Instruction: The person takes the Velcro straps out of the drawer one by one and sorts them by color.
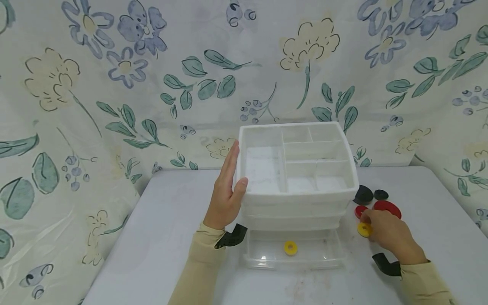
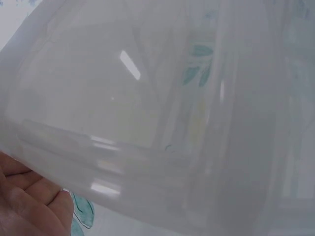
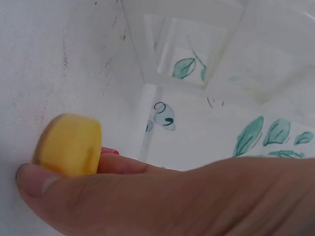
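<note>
A white plastic drawer organizer [image 1: 301, 203] with a divided top tray stands on the table. My left hand [image 1: 225, 195] lies along its left side, fingers extended against the wall; the left wrist view shows the fingertips [image 2: 49, 196] by the translucent side. Below, a clear drawer [image 1: 263, 245] is pulled out with a yellow ring [image 1: 291, 253] in it. To the right, my right hand [image 1: 390, 233] pinches another yellow ring [image 3: 71, 142] between thumb and fingers, close over the table. A small red disc [image 1: 360, 210] and a larger red disc [image 1: 388, 206] lie beside that hand.
Behind the red discs are a large black disc [image 1: 364, 195], partly hidden by the organizer, and a smaller black disc [image 1: 381, 194]. The white table [image 1: 171, 212] is backed by a flower-patterned cloth [image 1: 228, 42], which also hangs at both sides.
</note>
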Motion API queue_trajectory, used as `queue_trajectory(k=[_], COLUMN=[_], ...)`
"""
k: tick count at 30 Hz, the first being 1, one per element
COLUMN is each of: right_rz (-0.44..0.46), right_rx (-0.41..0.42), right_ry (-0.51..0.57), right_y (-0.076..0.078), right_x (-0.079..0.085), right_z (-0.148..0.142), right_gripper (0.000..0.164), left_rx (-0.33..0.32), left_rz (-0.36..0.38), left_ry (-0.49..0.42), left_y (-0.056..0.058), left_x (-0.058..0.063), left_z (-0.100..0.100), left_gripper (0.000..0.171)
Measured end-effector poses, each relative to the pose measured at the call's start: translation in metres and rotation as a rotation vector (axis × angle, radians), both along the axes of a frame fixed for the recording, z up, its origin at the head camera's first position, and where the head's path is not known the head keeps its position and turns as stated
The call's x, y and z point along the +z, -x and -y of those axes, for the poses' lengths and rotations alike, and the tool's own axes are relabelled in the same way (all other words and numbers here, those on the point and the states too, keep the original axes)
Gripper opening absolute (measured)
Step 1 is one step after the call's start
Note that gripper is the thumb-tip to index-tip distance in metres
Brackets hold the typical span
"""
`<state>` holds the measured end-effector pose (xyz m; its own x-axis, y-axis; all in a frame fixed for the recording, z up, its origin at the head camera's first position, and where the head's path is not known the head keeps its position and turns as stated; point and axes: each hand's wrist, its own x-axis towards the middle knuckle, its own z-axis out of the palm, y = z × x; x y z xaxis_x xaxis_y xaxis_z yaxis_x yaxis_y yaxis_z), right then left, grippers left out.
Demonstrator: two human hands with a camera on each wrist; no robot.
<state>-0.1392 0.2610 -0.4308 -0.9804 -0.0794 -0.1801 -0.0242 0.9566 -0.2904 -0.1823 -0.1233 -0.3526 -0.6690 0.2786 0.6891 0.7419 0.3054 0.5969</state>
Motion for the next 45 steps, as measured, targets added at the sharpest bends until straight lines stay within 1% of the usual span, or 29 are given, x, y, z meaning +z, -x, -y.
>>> queue_trajectory(k=[3, 6, 9, 14, 17, 23, 27, 34, 40, 45], right_rz=[0.004, 0.015, 0.013, -0.020, -0.027, -0.072, -0.092, -0.143, -0.185, -0.227], right_rx=[0.003, -0.010, -0.020, -0.012, -0.021, -0.048, -0.054, 0.002, 0.049, 0.082], right_ry=[0.000, 0.016, 0.034, 0.023, 0.028, 0.057, 0.070, 0.067, 0.062, 0.074], right_y=[-0.001, -0.002, -0.004, -0.010, -0.013, -0.024, -0.030, -0.043, -0.047, -0.052], right_x=[0.001, 0.006, 0.014, 0.027, 0.037, 0.056, 0.064, 0.071, 0.073, 0.074], right_z=[0.000, -0.001, -0.003, -0.006, -0.007, -0.009, -0.005, 0.013, 0.021, 0.027], right_gripper=[0.044, 0.047, 0.049, 0.049, 0.051, 0.051, 0.051, 0.054, 0.054, 0.050], left_rx=[-0.001, -0.004, -0.006, -0.007, -0.008, -0.009, -0.011, -0.003, -0.001, -0.004], left_rz=[-0.003, -0.004, -0.003, -0.004, -0.007, -0.003, 0.000, 0.000, 0.001, 0.004], left_ry=[-0.001, -0.004, -0.005, -0.006, -0.006, -0.004, -0.007, -0.005, -0.003, -0.005], left_y=[0.000, 0.001, 0.002, 0.001, 0.001, 0.002, 0.001, 0.000, 0.000, 0.000], left_x=[-0.001, -0.001, -0.002, -0.002, -0.001, -0.001, -0.001, 0.000, 0.000, 0.000], left_z=[0.000, 0.000, -0.001, -0.001, 0.000, 0.000, 0.000, 0.000, 0.000, 0.000], left_gripper=[0.068, 0.069, 0.068, 0.068, 0.068, 0.068, 0.068, 0.068, 0.068, 0.068])
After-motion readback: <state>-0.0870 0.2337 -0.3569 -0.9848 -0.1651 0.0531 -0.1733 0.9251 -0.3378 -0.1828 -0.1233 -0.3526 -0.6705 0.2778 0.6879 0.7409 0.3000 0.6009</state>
